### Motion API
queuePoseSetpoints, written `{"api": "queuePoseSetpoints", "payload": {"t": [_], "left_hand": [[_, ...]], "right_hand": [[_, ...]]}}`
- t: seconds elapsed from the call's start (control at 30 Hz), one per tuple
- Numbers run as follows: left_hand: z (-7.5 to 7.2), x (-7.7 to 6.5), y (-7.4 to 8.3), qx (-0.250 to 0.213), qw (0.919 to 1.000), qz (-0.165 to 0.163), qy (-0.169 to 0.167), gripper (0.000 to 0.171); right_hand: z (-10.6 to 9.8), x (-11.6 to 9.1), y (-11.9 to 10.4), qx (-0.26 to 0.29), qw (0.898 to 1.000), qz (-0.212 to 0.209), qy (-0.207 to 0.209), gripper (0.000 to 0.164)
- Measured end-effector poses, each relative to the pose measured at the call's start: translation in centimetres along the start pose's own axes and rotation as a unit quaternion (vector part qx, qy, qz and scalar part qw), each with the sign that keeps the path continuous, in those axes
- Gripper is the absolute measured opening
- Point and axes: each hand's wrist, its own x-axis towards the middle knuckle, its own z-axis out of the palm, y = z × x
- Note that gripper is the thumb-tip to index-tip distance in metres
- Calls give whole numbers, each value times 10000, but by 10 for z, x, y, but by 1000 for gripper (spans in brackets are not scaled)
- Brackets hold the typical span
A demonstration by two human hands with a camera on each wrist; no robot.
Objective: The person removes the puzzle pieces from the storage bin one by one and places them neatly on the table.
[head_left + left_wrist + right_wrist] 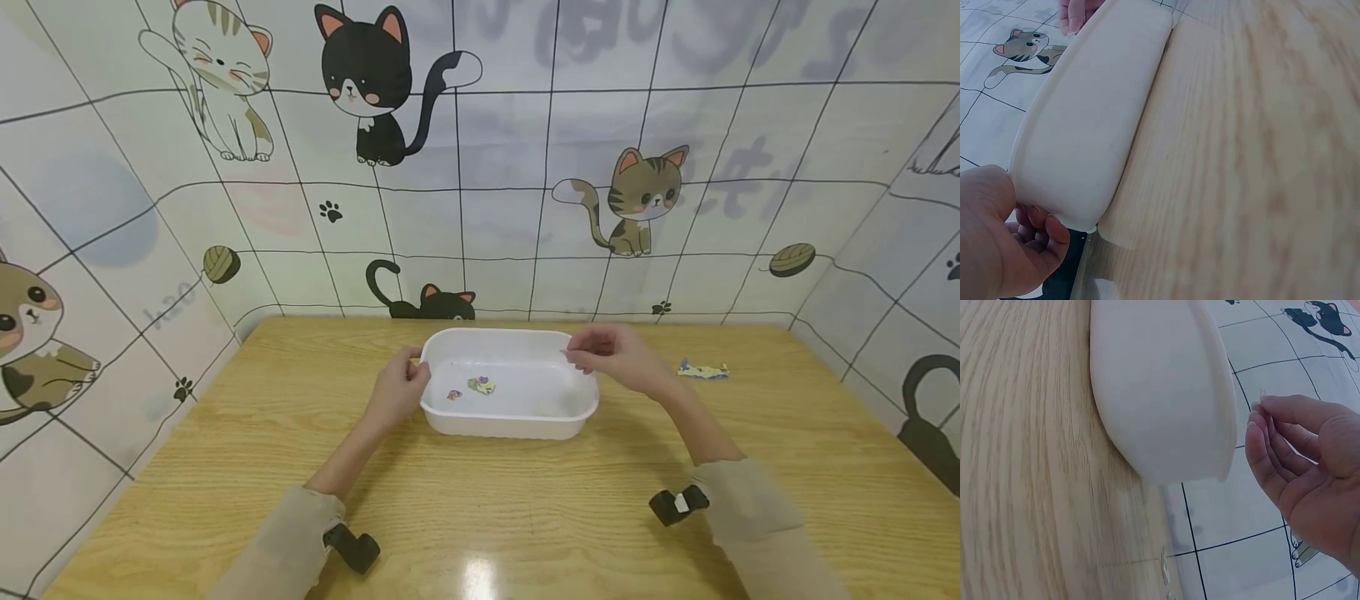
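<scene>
A white plastic tub (510,427) stands on the wooden table. My left hand (396,385) grips its left end, thumb at the rim; the left wrist view shows the fingers (1040,220) curled under that rim. Over the tub's right rear corner, my right hand (617,357) pinches a small thin piece (1263,394) between thumb and fingertips; only a sliver sticks out. On the tub's floor lie a small yellow, green and purple cut-out (482,386) and, left of it, a smaller orange and blue one (454,395).
A flat yellow and blue strip (703,372) lies on the table (480,508) to the right of the tub, beside my right forearm. Behind the table's far edge rises a sheet (510,225) printed with cats and grid lines. Each sleeve carries a black wrist device (678,504).
</scene>
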Motion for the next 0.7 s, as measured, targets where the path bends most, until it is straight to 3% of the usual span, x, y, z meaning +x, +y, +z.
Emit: {"api": "queuePoseSetpoints", "payload": {"t": [0.27, 0.47, 0.7], "left_hand": [[0, 0, 0, -19, 10000, -49, 9, 40], [0, 1, 0, -59, 10000, -7, 11, 40], [0, 0, -1, -62, 10000, 38, 9, 40]], "right_hand": [[-24, -18, 4, -322, 9986, 312, 270, 25], [-39, -28, 11, -570, 9935, 842, 520, 30], [-47, -37, 27, -540, 9932, 916, 475, 26]]}}
